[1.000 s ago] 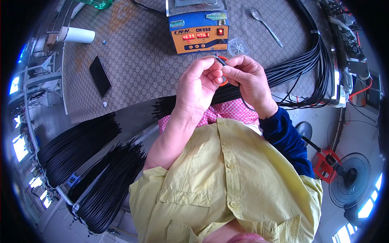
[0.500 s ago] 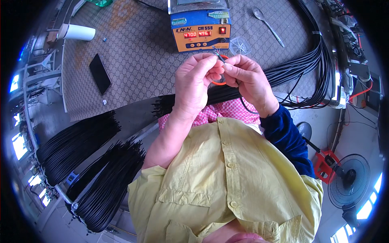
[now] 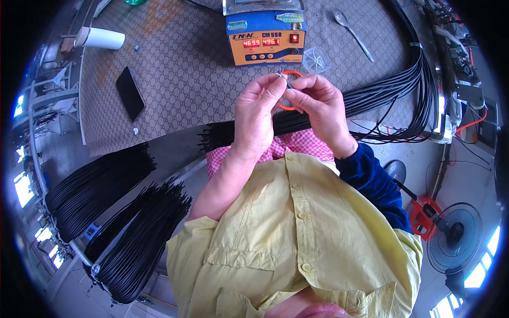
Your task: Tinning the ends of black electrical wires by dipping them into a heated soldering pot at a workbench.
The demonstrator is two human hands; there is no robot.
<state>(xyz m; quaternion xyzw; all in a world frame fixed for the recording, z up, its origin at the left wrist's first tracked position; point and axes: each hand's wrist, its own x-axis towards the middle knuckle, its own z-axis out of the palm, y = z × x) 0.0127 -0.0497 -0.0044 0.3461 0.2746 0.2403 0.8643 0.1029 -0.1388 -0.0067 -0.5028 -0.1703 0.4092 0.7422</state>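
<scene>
My left hand (image 3: 256, 114) and my right hand (image 3: 324, 108) meet over the table's near edge, in front of a blue and orange bench unit (image 3: 266, 45). Both pinch the end of a black cable (image 3: 289, 84) between thumb and forefinger. Thin coloured wires (image 3: 280, 73) fan out of its tip, just beyond my left fingertips. Behind the fingers lies an orange ring (image 3: 292, 73), partly covered by them. A thick bundle of black cables (image 3: 366, 100) runs along the table edge beside and below my right hand.
A clear dish with small pale pieces (image 3: 316, 60) and a metal spoon (image 3: 353, 36) lie on the patterned table (image 3: 180, 69). To the left are a phone (image 3: 130, 94) and a white cup (image 3: 101, 38). More black cables (image 3: 140, 244) hang at lower left; a fan (image 3: 454, 236) stands at right.
Both hands have shifted slightly, the right one a little leftward, still pinching the cable. The coloured wires at its tip show more clearly now. The whole view has tilted a little.
</scene>
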